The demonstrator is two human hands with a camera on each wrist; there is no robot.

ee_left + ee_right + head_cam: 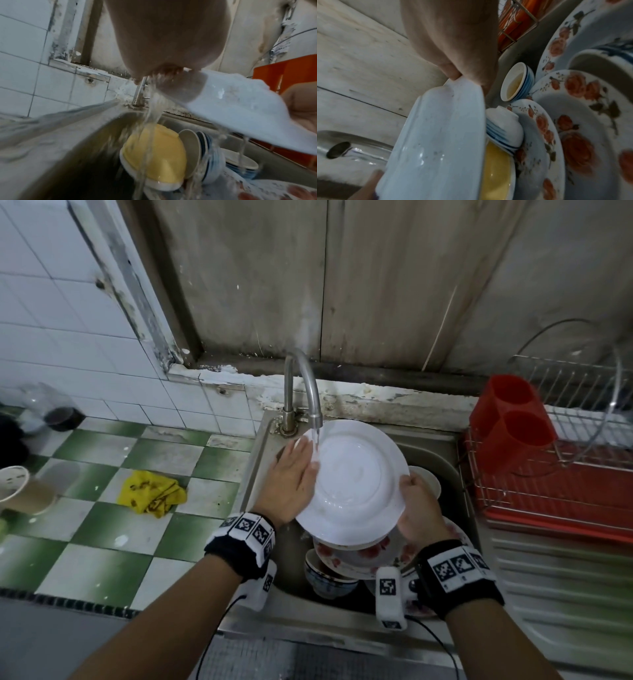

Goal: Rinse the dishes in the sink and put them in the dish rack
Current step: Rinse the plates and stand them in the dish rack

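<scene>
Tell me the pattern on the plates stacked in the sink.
Red-orange roses on white floral plates, clearest in the right wrist view.

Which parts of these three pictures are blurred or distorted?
Head view: drainboard at right smeared, wall lines bent. Left wrist view: sink rim streaked, running water blurred. Right wrist view: white plate and floral plates soft.

Rose-patterned plates and bowls are crowding the sink floor; the faucet is arching overhead; the red cutlery holder is blocking the dish rack near corner.
</scene>
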